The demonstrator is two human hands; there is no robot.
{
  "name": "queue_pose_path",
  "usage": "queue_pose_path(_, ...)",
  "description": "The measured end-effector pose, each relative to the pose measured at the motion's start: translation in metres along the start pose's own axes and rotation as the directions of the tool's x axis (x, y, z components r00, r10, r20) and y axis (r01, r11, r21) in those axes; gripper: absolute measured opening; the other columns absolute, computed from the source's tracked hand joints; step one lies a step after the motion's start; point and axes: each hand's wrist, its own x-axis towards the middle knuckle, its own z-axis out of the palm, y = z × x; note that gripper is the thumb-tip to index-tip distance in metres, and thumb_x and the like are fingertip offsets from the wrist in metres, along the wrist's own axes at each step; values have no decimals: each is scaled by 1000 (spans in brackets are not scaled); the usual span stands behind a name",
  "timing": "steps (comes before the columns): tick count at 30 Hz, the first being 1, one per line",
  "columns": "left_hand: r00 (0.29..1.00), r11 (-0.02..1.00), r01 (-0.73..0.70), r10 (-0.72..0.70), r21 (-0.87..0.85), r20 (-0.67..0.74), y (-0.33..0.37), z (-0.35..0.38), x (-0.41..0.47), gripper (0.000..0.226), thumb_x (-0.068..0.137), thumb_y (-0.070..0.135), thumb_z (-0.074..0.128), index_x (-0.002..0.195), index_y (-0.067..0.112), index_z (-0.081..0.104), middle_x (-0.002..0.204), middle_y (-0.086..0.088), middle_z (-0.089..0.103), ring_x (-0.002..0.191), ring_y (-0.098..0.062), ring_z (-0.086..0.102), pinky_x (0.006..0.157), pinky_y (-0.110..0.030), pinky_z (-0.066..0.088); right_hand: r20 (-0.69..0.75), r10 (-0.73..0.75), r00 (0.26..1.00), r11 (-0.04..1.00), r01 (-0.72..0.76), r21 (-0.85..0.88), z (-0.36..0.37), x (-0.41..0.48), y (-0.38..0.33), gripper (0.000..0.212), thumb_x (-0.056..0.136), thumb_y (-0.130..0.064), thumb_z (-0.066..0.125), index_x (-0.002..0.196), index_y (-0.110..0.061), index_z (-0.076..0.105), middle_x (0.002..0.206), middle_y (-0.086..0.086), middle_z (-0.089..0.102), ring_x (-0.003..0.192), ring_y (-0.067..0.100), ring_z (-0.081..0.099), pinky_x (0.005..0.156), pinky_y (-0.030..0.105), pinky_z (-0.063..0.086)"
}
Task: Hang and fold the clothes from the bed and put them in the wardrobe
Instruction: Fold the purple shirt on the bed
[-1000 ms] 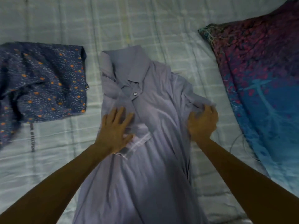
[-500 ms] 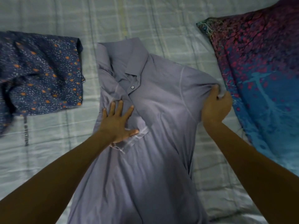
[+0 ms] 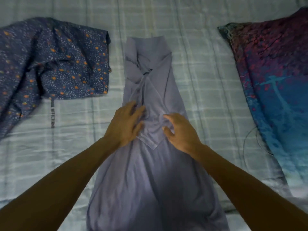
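Observation:
A grey-lilac polo shirt (image 3: 155, 172) lies lengthwise on the bed, collar away from me, with both sides folded in so it forms a narrow strip. My left hand (image 3: 126, 124) rests flat on the folded-in left sleeve, fingers spread. My right hand (image 3: 180, 132) hovers over the folded right side, fingers curled and apart, holding nothing. A dark blue garment with orange and white specks (image 3: 53, 64) lies crumpled to the left of the shirt.
The bed (image 3: 208, 80) has a pale checked sheet. A pillow with a red and blue tree print (image 3: 275, 84) lies along the right side. A thin cable (image 3: 250, 142) curls beside the pillow's near edge.
My right hand carried the shirt's right sleeve and side inward over the middle and let go. The shirt is now narrower. My left hand stayed pressed on the left fold.

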Motion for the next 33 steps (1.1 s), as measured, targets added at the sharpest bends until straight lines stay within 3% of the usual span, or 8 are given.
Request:
queue_pose_path(4,969,966,-129,75,223,236,-4,27,-30,54,88,41,38,134,17,53,141,-18,47,129,-35,45,101,-55,36,362,21,932,953,90,-288,34,-22,9,57,89,-43,51,143,-25,41,156,19,18,142,39,20,110,51,30)
queue_pose_path(7,963,957,-37,-42,286,266,-7,30,-39,55,90,39,33,134,12,52,139,-18,49,129,-35,46,101,-60,33,278,46,960,971,23,-238,41,-35,3,58,82,-41,46,138,-25,49,154,18,26,139,42,25,107,54,32)
queue_pose_path(12,989,980,-88,64,180,137,-9,14,-64,44,92,31,35,115,7,63,125,-24,56,115,-40,54,95,-49,40,264,119,957,974,-62,-217,38,-65,-3,53,85,-34,49,136,-18,52,151,17,33,138,37,30,106,51,36)
queue_pose_path(14,985,983,162,-166,90,37,-6,6,-93,41,91,28,39,122,8,56,121,-22,55,105,-40,56,87,-46,42,212,154,965,977,-116,-180,39,-83,-2,51,84,-33,50,130,-12,57,145,21,40,132,40,40,104,49,38)
queue_pose_path(17,763,763,645,-646,-46,-18,10,5,-141,57,87,24,57,137,4,37,118,-26,52,102,-42,52,86,-49,41,163,194,967,974,-170,-153,50,-113,1,52,83,-31,50,129,-8,56,143,22,43,131,41,41,106,48,35)
queue_pose_path(27,482,502,864,-816,-22,318,80,25,-261,40,85,28,62,111,1,48,109,-24,58,103,-42,56,80,-40,44,219,-31,975,985,67,-157,91,-223,-19,52,83,-29,65,132,-14,53,138,22,45,121,43,47,97,49,44)
queue_pose_path(29,523,524,848,-802,-82,288,96,18,-271,18,85,19,57,95,6,49,91,-19,58,92,-41,58,70,-35,40,273,-65,960,961,134,-243,106,-259,-24,55,82,-42,65,131,-21,52,140,21,45,125,43,45,95,50,44)
queue_pose_path(33,873,860,488,-479,-151,92,160,7,-251,22,91,24,46,108,12,50,74,-15,60,67,-37,56,59,-35,39,231,-136,964,930,204,-306,125,-308,-18,38,88,-47,51,119,-28,60,142,19,45,128,42,45,92,51,45)
